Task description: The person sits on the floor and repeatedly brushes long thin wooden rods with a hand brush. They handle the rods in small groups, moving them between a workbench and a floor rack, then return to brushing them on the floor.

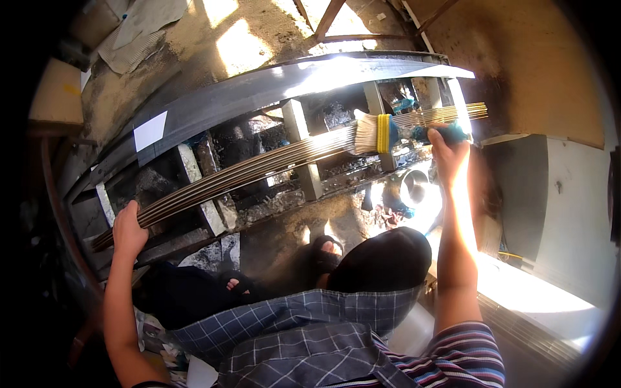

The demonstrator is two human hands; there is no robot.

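Observation:
A bundle of long thin rods [259,167], brownish and shiny, lies slantwise over the crossbars of a low metal rack [301,139]. My left hand [130,227] is closed round the bundle near its left end. In my right hand [447,150] is the teal handle of a wide brush [383,133] with pale bristles and a yellow band. The bristles rest against the rods right of the middle. Past the brush the rods spread a little, and their right ends show beyond my right hand.
A dark metal rail with a white patch [151,131] runs along the rack's far side. Near my right forearm stands a round metal container [414,188] in bright sunlight. More long rods [527,323] lie at the lower right. My feet [330,248] are close to the rack's near edge.

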